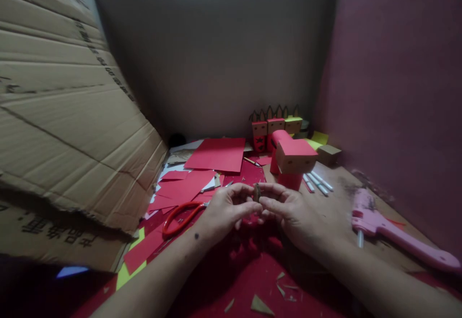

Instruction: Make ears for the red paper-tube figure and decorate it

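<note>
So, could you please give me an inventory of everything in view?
small piece: one, brown, centre
scissors: one, red-handled, left of centre
paper sheets: several, red, centre left
yellow paper: count unclear, yellow, lower left
large box-headed figure: one, red and brown, centre right
small box-headed figures: three, red, brown and yellow, rear
pencil: one, yellowish, rear centre
slim sticks: several, mostly pale, right
glue gun: one, pink, far right
box: one, brown and yellow, rear right
cardboard panel: one, brown, far left
cardboard sheet: one, brown, right
scraps: several, tan, front
table surface: one, red, beneath
walls: two, grey and purplish, rear and right
left hand: one, bare, at small piece
right hand: one, bare, at small piece
</note>
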`<control>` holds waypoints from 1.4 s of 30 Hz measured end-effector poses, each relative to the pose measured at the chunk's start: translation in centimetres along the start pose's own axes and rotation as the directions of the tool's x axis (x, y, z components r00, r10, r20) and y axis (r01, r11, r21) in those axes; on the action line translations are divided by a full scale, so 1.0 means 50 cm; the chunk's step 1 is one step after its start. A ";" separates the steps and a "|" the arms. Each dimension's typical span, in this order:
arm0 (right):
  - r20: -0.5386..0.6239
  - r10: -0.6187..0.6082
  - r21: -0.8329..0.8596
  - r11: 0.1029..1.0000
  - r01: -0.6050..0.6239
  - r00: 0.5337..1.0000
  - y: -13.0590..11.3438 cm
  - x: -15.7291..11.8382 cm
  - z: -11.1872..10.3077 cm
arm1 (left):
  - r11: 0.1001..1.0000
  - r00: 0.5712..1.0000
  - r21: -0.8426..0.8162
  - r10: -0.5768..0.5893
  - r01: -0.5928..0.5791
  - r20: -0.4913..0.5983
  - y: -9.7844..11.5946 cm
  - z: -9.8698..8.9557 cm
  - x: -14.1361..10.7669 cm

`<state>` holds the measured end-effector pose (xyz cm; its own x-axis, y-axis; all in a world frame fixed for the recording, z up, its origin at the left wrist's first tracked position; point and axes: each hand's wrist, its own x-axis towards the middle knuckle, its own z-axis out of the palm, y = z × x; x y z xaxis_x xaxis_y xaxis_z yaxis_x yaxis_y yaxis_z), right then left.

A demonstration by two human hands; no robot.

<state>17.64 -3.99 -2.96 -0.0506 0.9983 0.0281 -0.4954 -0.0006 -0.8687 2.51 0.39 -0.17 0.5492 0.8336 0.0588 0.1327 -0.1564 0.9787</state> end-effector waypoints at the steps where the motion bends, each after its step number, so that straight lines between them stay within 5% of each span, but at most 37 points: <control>1: 0.004 0.001 -0.011 1.000 -0.001 1.000 -0.001 -0.002 0.002 | 0.999 1.000 -0.035 -0.010 0.010 0.003 0.003 0.000 -0.001; 8: 0.024 -0.089 -0.178 0.980 0.092 0.996 -0.028 -0.016 0.021 | 0.989 0.998 -0.129 0.063 -0.067 -0.030 0.011 0.002 -0.008; 13: 0.074 -0.215 -0.218 0.949 0.226 0.974 -0.031 -0.020 0.026 | 0.972 0.985 -0.173 0.167 -0.157 0.047 0.005 -0.004 -0.009; 26: 0.061 -0.241 -0.198 0.948 0.248 0.969 -0.008 -0.021 0.021 | 0.978 0.980 -0.137 0.173 -0.160 0.094 0.010 -0.007 -0.014; 35: 0.046 -0.264 -0.249 0.931 0.267 0.963 -0.007 -0.023 0.021 | 0.943 0.957 0.165 0.281 -0.290 0.078 0.009 -0.005 -0.022; 42: -0.018 -0.278 -0.286 0.922 0.262 0.960 -0.024 -0.030 0.027 | 0.653 0.832 0.545 0.528 -0.526 0.170 0.007 -0.010 -0.027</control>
<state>17.14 -5.59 -1.33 0.1046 0.9600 0.2599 -0.2217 0.2772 -0.9349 1.39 -0.53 0.22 0.6672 0.5212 0.5322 0.2474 -0.8290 0.5016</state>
